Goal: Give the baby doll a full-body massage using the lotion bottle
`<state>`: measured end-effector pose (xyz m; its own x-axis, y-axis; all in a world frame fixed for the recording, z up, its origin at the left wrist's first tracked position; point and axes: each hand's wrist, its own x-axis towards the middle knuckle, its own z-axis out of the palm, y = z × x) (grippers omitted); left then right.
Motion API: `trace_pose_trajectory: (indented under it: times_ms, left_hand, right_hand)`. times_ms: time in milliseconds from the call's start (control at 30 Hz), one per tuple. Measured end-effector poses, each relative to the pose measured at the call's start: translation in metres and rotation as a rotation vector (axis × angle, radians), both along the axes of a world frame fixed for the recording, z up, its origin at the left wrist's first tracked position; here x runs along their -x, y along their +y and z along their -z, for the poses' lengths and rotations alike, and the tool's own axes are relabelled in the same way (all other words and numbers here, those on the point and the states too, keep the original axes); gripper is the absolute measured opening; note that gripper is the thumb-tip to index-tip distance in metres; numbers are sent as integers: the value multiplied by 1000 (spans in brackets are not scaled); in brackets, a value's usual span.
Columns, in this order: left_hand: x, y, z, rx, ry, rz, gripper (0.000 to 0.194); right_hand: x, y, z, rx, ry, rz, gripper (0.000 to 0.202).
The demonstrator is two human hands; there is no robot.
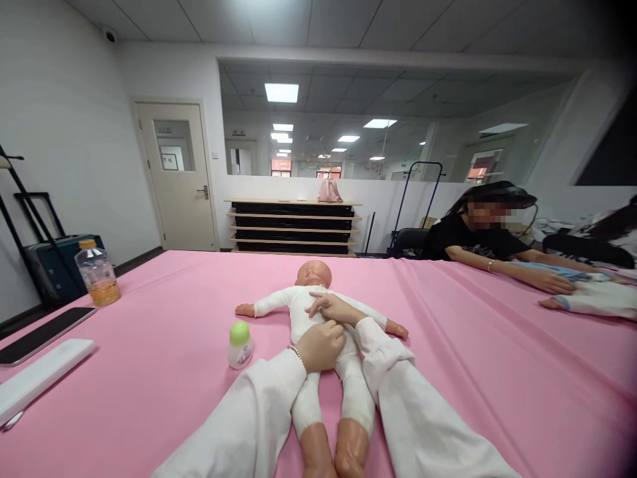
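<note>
Baby doll (301, 317) lies with its white-clad torso directly under the fingers (320, 303).

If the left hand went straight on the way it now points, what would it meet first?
Most likely the cuff of the right sleeve: the left hand points across the doll toward it. Depth is hard to judge, so it may brush the doll first.

Bright overhead light; glare on ceiling (338, 25); edges stretched, upper right corner black.
</note>
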<state>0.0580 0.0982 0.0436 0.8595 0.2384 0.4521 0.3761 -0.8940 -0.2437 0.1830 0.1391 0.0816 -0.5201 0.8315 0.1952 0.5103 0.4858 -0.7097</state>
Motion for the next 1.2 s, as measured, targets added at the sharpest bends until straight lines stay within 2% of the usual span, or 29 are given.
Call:
trace_pose_trajectory:
  times_ms: [133, 233, 300, 400, 500, 567, 600, 733, 900, 967, 1033, 1200]
  left_hand:
    - [-3, 3, 0, -2, 42, 126, 13]
    - [-2, 5, 2, 109, -22, 62, 15]
    - [0, 5, 4, 170, -89, -2, 17]
    - [0, 2, 7, 215, -229, -90, 20]
    - [-1, -3, 7, 225, -383, -274, 17]
    - [-2, -5, 7, 198, -378, -332, 11]
    - [-3, -5, 7, 175, -344, -314, 9]
    - [-4, -3, 9, 120, -227, -108, 15]
    - [-2, 0, 10, 156, -273, -28, 20]
    - [0, 2, 10, 173, -279, -22, 25]
    - [3, 6, 11, 187, -259, -34, 27]
    - [3, 14, 16, 221, -236, -92, 18]
  right_hand:
    - [13, 6, -4, -90, -121, -58, 53]
    - [14, 20, 7, -101, -103, -34, 53]
    - [10, 32, 18, -200, 10, 103, 46]
    - [2, 46, 35, -305, 294, 373, 38]
    - [0, 45, 46, -299, 490, 479, 34]
    - [2, 36, 48, -332, 496, 433, 27]
    - [4, 32, 47, -339, 463, 368, 25]
    - [11, 22, 35, -257, 283, 77, 24]
    - [19, 39, 7, -213, -91, -140, 37]
    - [23, 47, 2, -148, -218, -142, 46]
    - [26, 53, 4, -158, -257, -88, 49]
    - [26, 58, 23, -437, -110, 150, 42]
